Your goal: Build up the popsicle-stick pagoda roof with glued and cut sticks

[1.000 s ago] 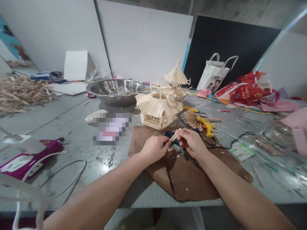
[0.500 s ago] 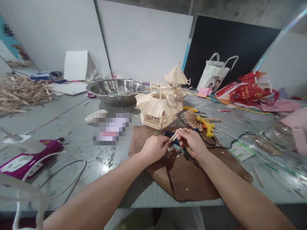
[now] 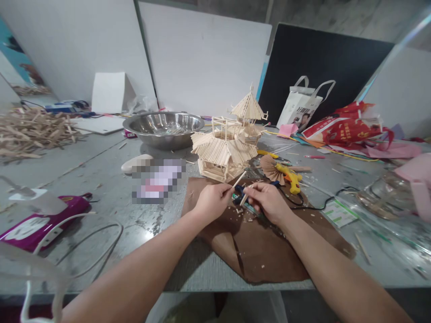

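Note:
My left hand (image 3: 215, 199) is closed, pinching a thin wooden stick (image 3: 239, 178) that slants up and to the right. Between the fingers of my right hand (image 3: 267, 199) is a short wooden piece (image 3: 244, 199), pointing down and left. Both hands are over a brown sheet (image 3: 266, 251) scattered with small wood bits. A dark blue tool (image 3: 239, 189), partly hidden, lies between the hands. Just behind stands a pavilion model of wooden sticks (image 3: 224, 154), with a taller pointed-roof part (image 3: 249, 107) at its back.
Right of the model lie a yellow glue gun (image 3: 290, 177) and a brown paper fan (image 3: 271, 169). A steel bowl (image 3: 164, 134) stands at the back left. A pile of wood strips (image 3: 37, 134) and a purple power strip (image 3: 72, 208) are on the left.
My hands have drawn slightly apart. The sticks that were together between them are now separate, one in each hand.

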`<state>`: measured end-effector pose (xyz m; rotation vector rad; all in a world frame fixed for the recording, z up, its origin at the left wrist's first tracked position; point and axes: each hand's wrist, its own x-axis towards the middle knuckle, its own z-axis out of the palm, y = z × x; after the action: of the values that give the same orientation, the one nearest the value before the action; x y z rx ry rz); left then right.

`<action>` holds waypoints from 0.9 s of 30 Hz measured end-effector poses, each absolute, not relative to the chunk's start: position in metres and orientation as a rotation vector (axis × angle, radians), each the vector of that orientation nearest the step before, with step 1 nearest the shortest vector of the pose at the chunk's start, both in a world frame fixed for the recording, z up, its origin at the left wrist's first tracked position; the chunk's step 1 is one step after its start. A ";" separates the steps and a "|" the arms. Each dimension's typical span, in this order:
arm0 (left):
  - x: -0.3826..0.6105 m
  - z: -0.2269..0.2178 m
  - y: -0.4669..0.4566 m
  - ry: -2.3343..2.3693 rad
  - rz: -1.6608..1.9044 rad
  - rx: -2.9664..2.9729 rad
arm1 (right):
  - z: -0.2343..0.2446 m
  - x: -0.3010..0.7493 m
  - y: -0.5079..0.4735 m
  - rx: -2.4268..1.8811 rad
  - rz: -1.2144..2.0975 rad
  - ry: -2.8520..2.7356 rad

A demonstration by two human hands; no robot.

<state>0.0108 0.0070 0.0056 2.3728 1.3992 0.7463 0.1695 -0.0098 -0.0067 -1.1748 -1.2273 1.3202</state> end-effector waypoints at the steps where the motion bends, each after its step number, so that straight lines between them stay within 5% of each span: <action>1: 0.010 0.006 0.007 1.398 0.765 2.355 | -0.007 0.168 -0.012 -1.204 1.349 -1.360; 10: 0.011 0.011 0.005 1.351 0.830 2.254 | -0.008 0.165 -0.021 -1.221 1.097 -2.173; 17: 0.009 0.008 0.010 1.299 0.910 2.197 | 0.003 0.193 -0.009 -1.755 0.134 -2.161; 27: 0.008 0.004 0.011 1.293 0.982 2.134 | -0.007 0.220 0.003 -1.930 0.171 -2.524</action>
<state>0.0076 0.0113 0.0036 2.1343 1.2935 0.9823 0.2204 0.0028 -0.0068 -1.9299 -2.5238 0.1714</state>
